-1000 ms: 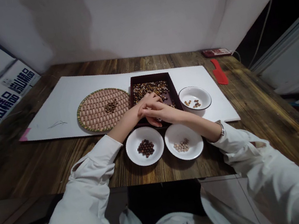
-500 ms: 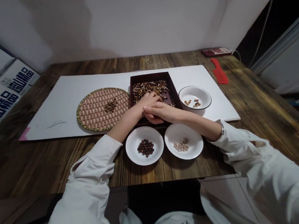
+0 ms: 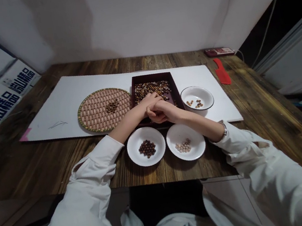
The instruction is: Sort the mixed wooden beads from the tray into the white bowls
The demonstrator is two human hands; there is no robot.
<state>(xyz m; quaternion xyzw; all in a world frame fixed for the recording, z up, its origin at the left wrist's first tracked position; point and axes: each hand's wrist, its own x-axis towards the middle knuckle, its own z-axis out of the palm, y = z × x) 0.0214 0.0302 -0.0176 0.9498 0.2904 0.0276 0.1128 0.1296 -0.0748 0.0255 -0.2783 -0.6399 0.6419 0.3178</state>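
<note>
Over the front of a dark red tray [image 3: 176, 91] of mixed brown, yellow and pale beads [image 3: 152, 88], my hands cross at the wrists. My left hand [image 3: 150, 100] is the farther one, its fingers bent down and together toward the beads, the tips partly hidden. In front of it my right hand [image 3: 164, 111] is curled closed, touching the left; whatever it may hold is out of sight. Nearest below are a white bowl [image 3: 135, 158] with dark brown beads [image 3: 147, 149] and another white bowl [image 3: 176, 157] with pale beads [image 3: 183, 146].
A round woven mat [image 3: 96, 117] with a small pile of brown beads [image 3: 111, 105] lies left of the tray. At right stands a dark-rimmed white bowl [image 3: 205, 97] holding several beads. Beyond it are a red comb [image 3: 222, 72] and a red device with a cable [image 3: 219, 51].
My right hand has curled its fingers in more tightly and turned slightly. The left hand stays in nearly the same place over the tray.
</note>
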